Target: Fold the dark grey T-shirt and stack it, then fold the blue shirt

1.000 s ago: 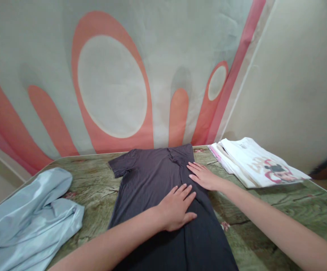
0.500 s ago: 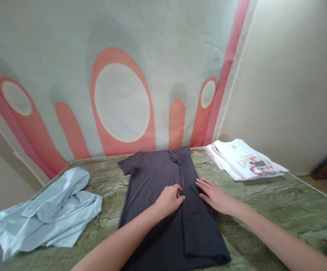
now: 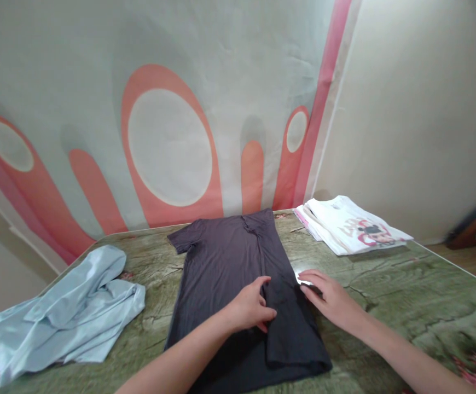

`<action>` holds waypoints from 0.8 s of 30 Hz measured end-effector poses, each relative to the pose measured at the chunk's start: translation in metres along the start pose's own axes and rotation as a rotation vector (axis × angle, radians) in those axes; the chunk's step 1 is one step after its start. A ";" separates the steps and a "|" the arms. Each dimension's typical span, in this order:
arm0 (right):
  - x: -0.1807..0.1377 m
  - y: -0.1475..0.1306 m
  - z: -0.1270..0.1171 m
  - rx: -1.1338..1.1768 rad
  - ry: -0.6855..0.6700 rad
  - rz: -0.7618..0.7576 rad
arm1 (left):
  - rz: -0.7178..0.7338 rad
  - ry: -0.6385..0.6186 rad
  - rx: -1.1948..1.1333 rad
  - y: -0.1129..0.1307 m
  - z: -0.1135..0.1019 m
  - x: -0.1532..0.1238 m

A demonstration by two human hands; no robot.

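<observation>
A dark T-shirt (image 3: 221, 262) lies spread on the table, its left sleeve out to the side. Its right side is folded inward as a long strip (image 3: 289, 317) running from shoulder to hem. My left hand (image 3: 252, 306) is over the inner edge of that strip, thumb and fingers apart, holding nothing that I can see. Beside the strip's outer edge is my right hand (image 3: 324, 295), its fingers spread and slightly curved. Whether its fingertips touch the cloth I cannot tell.
A crumpled light blue satin garment (image 3: 65, 312) lies on the left of the wood-patterned table (image 3: 385, 295). At the back right is a stack of folded white shirts (image 3: 348, 227), the top one printed. A wall with orange shapes (image 3: 168, 142) stands behind the table.
My left hand has opened from a closed curl and shifted slightly toward me. My right hand has moved off the strip to its outer side. The view has shifted a little.
</observation>
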State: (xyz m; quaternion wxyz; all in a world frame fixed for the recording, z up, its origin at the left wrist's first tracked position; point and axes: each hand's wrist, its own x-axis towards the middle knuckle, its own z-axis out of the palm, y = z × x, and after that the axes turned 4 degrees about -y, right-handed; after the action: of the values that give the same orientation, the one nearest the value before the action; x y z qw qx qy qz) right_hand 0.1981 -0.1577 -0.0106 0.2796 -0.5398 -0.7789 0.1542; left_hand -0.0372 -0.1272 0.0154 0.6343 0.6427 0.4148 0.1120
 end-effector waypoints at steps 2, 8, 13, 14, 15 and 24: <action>-0.009 -0.016 -0.006 0.036 -0.049 0.016 | 0.020 -0.030 -0.087 -0.004 0.005 -0.006; -0.044 -0.049 -0.007 0.078 -0.252 0.017 | -0.020 -0.088 -0.264 0.001 0.023 -0.012; -0.062 -0.046 0.009 -0.025 -0.192 -0.017 | 0.002 -0.058 -0.542 0.006 0.029 -0.017; -0.064 -0.045 0.013 -0.047 -0.158 -0.017 | 0.008 -0.069 -0.585 0.006 0.029 -0.018; -0.066 -0.044 0.018 -0.069 -0.123 -0.012 | 0.011 -0.082 -0.618 0.006 0.029 -0.020; -0.080 -0.041 0.021 -0.338 0.091 -0.117 | 0.024 -0.149 -0.567 0.005 0.026 -0.026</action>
State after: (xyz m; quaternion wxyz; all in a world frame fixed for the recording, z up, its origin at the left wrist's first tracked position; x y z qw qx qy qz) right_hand 0.1754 -0.2456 -0.0262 0.2285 -0.5392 -0.8103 -0.0202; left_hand -0.0343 -0.1626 0.0249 0.8158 0.4513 0.3115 0.1836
